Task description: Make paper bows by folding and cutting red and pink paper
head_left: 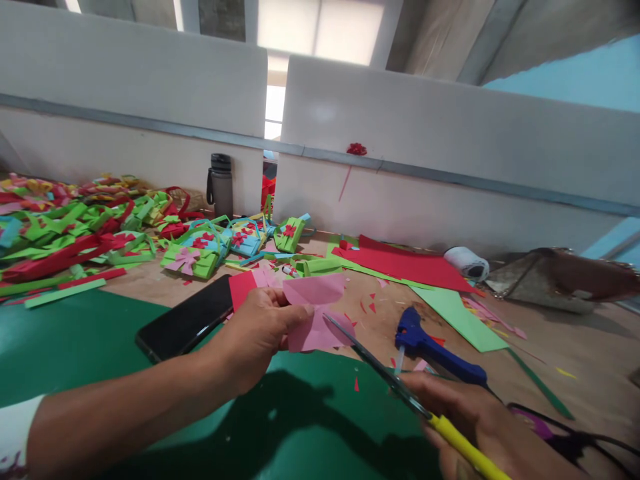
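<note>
My left hand (267,320) pinches a piece of pink paper (317,337) between thumb and fingers. The paper has rounded lobes and a notch cut into its right side. In my right hand (460,407) is a pair of scissors (385,377) with yellow handles, its blade tips at the notch. The blades look close together; part of the handles lies outside the view. A red paper piece (243,290) shows just behind my left hand. Below both hands lies a green mat (280,427).
A black phone (187,320) lies left of my hands, a blue glue gun (435,347) to the right. Behind are small paper bags (193,260) with flowers, red sheets (400,260), a dark bottle (221,187) and a handbag (560,280). Paper strips (65,233) pile up at left.
</note>
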`<state>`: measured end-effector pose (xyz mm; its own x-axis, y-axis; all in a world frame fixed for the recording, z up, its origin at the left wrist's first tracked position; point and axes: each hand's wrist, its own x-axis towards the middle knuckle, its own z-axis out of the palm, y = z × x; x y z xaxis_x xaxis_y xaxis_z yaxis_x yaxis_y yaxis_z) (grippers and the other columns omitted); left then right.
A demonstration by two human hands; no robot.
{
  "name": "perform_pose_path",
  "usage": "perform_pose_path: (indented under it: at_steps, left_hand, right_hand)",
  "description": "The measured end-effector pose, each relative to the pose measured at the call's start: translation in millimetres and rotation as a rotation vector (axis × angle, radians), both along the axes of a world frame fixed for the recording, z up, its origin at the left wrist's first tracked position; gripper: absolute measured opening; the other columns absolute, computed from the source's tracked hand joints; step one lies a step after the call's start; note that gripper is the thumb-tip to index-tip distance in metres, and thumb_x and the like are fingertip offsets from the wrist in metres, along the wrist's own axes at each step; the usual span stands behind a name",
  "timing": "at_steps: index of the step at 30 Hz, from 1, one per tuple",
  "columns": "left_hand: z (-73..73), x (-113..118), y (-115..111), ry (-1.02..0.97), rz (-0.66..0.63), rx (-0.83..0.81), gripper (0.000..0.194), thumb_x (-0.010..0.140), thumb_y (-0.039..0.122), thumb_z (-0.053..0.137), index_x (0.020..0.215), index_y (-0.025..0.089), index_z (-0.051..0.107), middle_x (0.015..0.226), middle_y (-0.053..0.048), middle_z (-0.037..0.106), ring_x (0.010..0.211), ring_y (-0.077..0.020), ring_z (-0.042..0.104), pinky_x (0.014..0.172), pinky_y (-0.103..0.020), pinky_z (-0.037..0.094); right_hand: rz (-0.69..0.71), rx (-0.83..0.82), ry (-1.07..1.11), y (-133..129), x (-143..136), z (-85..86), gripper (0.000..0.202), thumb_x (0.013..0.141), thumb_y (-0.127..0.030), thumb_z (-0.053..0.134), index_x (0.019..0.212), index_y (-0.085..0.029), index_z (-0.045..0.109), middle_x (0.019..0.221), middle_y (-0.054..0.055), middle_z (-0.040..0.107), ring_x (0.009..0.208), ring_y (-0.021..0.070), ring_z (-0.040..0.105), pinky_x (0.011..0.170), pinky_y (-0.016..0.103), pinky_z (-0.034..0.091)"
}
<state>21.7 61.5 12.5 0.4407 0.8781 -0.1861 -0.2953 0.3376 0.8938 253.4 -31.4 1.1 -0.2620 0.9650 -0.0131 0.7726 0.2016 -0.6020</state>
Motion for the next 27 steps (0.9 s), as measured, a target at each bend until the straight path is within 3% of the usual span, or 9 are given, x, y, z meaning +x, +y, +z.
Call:
perform_pose_path:
  at_steps: [5, 11, 17, 27]
  left_hand:
    - [-0.9, -0.5, 0.4, -0.003, 0.003, 0.003, 0.015, 0.063, 0.018, 0.071, 0.076, 0.013, 0.067, 0.07, -0.005, 0.068, 0.058, -0.0156, 0.064, 0.06, -0.028, 0.051]
    - [-3.4, -0.7, 0.6, -0.005, -0.01, -0.005, 0.017, 0.065, 0.018, 0.069, 0.081, 0.014, 0.067, 0.07, -0.005, 0.069, 0.06, -0.0176, 0.065, 0.062, -0.03, 0.051]
    - [-3.5, 0.9, 0.2, 0.008, -0.004, -0.012, 0.017, 0.065, 0.018, 0.068, 0.081, 0.015, 0.068, 0.071, -0.005, 0.069, 0.061, -0.018, 0.065, 0.062, -0.03, 0.051]
    - [-3.7, 1.1, -0.1, 0.012, 0.017, -0.008, 0.016, 0.064, 0.018, 0.07, 0.078, 0.015, 0.065, 0.068, -0.004, 0.066, 0.06, -0.0169, 0.063, 0.06, -0.029, 0.05]
  right_hand:
    - [0.028, -0.011, 0.007, -2.6, 4.2, -3.0, 0.032, 0.071, -0.016, 0.057, 0.1, -0.023, 0.066, 0.073, 0.001, 0.065, 0.06, 0.0169, 0.058, 0.049, 0.019, 0.046]
    - [-0.013, -0.069, -0.014, -3.1, 0.2, 3.6, 0.015, 0.072, -0.025, 0.057, 0.085, -0.02, 0.064, 0.064, -0.001, 0.055, 0.052, 0.012, 0.045, 0.044, 0.018, 0.038]
    - [-0.004, -0.182, 0.081, -1.8, 0.7, 4.0, 0.019, 0.071, -0.036, 0.059, 0.082, -0.022, 0.063, 0.061, -0.002, 0.05, 0.051, 0.0122, 0.039, 0.044, 0.02, 0.035]
    - [0.005, -0.243, 0.151, -0.6, -4.1, 9.9, 0.029, 0.07, -0.03, 0.06, 0.096, -0.022, 0.069, 0.073, 0.001, 0.061, 0.06, 0.0153, 0.047, 0.051, 0.022, 0.041]
